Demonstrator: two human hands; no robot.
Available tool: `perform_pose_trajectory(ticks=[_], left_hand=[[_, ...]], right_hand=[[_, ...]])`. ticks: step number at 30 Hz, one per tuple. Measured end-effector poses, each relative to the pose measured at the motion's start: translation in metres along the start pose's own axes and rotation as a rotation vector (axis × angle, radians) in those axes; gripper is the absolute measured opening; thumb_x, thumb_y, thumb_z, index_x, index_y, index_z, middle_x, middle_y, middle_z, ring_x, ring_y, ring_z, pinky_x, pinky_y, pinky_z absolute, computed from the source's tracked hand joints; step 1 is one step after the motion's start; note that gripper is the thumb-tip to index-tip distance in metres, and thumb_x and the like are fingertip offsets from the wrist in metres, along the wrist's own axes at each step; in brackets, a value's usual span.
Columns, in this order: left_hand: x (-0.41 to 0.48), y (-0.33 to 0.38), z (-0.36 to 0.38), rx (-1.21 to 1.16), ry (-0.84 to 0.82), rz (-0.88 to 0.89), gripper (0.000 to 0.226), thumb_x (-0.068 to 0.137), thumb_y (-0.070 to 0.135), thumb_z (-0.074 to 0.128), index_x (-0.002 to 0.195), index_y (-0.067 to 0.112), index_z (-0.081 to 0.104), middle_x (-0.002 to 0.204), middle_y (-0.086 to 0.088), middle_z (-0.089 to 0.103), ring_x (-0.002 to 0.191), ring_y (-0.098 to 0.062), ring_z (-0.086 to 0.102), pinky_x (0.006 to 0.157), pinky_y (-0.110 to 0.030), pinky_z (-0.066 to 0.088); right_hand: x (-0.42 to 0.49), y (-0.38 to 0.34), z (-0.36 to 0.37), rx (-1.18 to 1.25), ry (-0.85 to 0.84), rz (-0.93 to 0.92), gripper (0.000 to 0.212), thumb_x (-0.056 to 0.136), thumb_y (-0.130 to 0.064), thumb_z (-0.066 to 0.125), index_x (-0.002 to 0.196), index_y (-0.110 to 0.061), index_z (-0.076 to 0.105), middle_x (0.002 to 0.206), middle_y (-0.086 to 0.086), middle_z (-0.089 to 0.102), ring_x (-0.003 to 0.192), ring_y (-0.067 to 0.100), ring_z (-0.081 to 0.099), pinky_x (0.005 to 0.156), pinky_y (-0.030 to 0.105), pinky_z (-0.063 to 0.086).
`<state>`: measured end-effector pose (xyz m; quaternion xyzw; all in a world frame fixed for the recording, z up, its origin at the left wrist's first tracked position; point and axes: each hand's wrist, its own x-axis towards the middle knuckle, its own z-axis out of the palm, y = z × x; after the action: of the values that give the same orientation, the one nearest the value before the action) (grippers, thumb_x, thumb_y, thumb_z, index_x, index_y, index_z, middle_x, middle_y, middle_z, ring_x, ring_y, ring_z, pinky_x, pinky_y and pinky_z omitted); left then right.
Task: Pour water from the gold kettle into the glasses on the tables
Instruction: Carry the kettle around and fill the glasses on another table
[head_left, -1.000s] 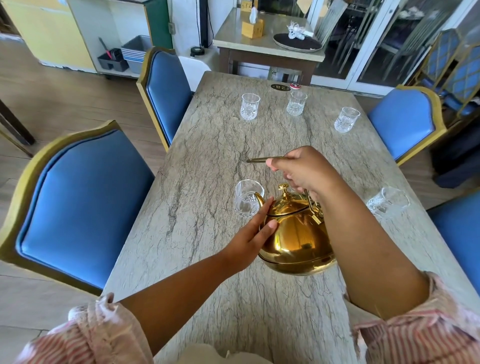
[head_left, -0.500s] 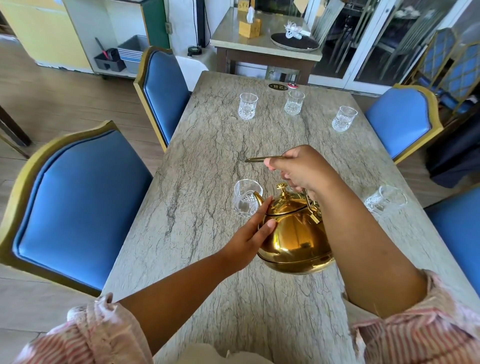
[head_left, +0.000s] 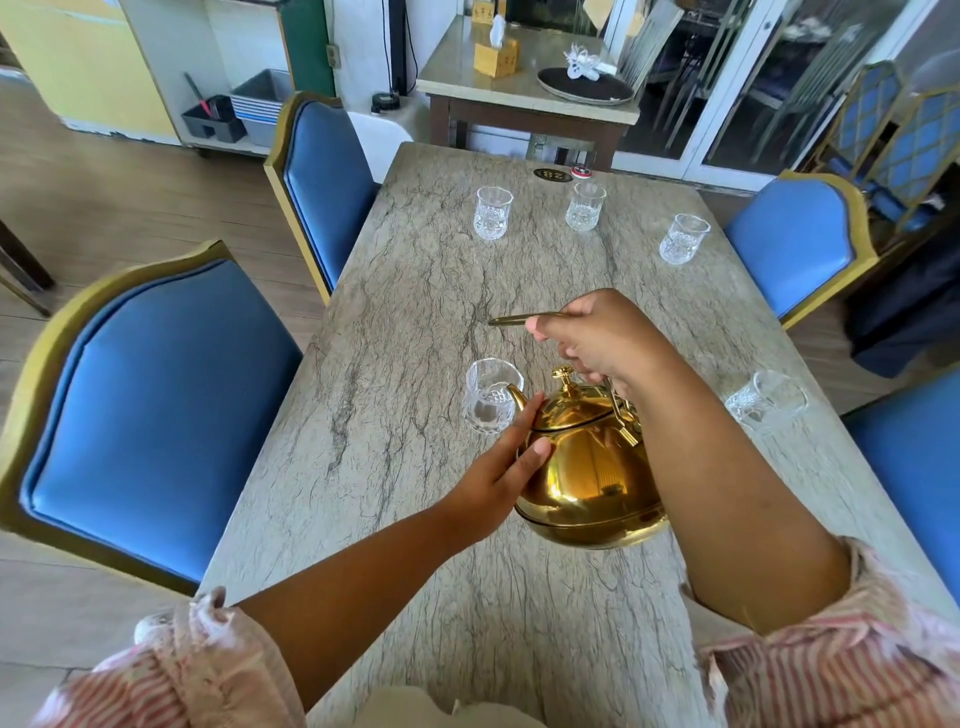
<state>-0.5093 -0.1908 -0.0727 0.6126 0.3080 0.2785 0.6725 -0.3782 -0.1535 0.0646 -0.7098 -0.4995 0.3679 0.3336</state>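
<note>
The grey-veined worktop (head_left: 415, 519) stretches ahead of me. Above its near half I hold the gold kettle (head_left: 587, 467) tilted, spout at the rim of the near glass (head_left: 488, 397) just left of the kettle. My right hand (head_left: 608, 338) is wrapped around the kettle's handle above the lid; my left hand (head_left: 498, 478) lies flat-fingered against the kettle's left side. Three glasses (head_left: 492, 213) stand far beyond the kettle, another glass (head_left: 763, 400) to its right.

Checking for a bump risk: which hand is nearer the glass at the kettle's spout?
Left. The left hand rests on the kettle just below the glass; the right hand grips the handle, farther right.
</note>
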Motion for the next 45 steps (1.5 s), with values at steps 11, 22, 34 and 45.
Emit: perform_pose_trajectory(ticks=[11, 22, 34, 45], left_hand=[[-0.002, 0.000, -0.001, -0.002, -0.009, 0.004, 0.048, 0.098, 0.033, 0.039, 0.136, 0.053, 0.019, 0.135, 0.031, 0.036, 0.118, 0.023, 0.038, 0.094, -0.004, 0.037], [-0.003, -0.001, -0.008, 0.040, -0.078, 0.015, 0.048, 0.101, 0.025, 0.037, 0.136, 0.050, 0.017, 0.134, 0.030, 0.035, 0.114, 0.027, 0.039, 0.090, -0.002, 0.038], [-0.007, 0.001, -0.008, 0.282, -0.145, 0.127, 0.054, 0.088, 0.049, 0.049, 0.132, 0.063, 0.021, 0.148, 0.007, 0.032, 0.115, 0.023, 0.041, 0.086, -0.005, 0.044], [-0.020, -0.003, 0.061, 0.685, -0.181, 0.311, 0.070, 0.084, 0.059, 0.045, 0.146, 0.036, 0.023, 0.158, -0.003, 0.018, 0.147, -0.016, 0.013, 0.115, -0.054, 0.023]], right_hand=[[-0.005, -0.003, 0.002, -0.004, 0.007, 0.003, 0.027, 0.085, -0.022, 0.067, 0.090, 0.005, 0.066, 0.047, -0.001, 0.043, 0.026, 0.002, 0.029, 0.031, 0.013, 0.022], [-0.017, 0.003, 0.000, 0.034, 0.053, -0.009, 0.032, 0.085, -0.024, 0.068, 0.097, 0.006, 0.066, 0.048, -0.002, 0.045, 0.034, 0.007, 0.031, 0.035, 0.019, 0.024], [-0.068, 0.040, -0.008, 0.377, 0.244, 0.025, 0.025, 0.079, -0.025, 0.072, 0.067, -0.008, 0.058, 0.036, -0.009, 0.034, 0.030, 0.007, 0.024, 0.038, 0.019, 0.021], [-0.144, 0.105, -0.045, 0.733, 0.524, 0.113, 0.042, 0.075, -0.040, 0.073, 0.056, -0.013, 0.048, 0.038, -0.009, 0.043, 0.030, 0.005, 0.029, 0.034, 0.016, 0.026]])
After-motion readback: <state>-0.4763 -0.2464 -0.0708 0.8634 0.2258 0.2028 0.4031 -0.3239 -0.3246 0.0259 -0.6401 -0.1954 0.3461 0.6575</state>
